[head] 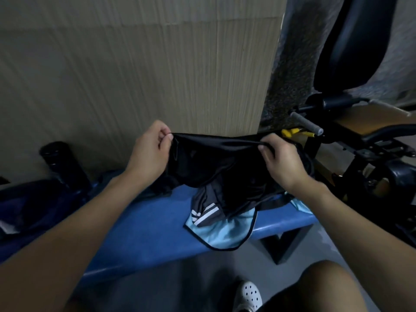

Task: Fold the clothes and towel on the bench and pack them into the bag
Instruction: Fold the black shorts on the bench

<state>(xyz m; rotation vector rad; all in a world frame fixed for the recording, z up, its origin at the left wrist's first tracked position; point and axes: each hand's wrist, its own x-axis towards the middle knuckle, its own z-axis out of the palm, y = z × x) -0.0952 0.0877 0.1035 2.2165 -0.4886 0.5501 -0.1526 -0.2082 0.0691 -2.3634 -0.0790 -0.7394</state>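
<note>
Long blue padded table [146, 233] runs left-right. Dark navy fabric bag [33, 203] far left, nearer left hand [148, 152]. Black silky garment [213, 163] held up over table, top edge taut crosswise, hem trailing on light blue garment [225, 235]. Right hand [281, 163] at other corner. Fingers [163, 137] of both hands pinching edge.

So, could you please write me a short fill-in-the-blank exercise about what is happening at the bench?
1. The held garment, pinched at its top edge by the left hand and the right hand, is ____ in colour.
2. The bench below it has a ____ top.
3. The striped garment lying on the bench has ____ stripes.
Missing words: black; blue; white.
</note>
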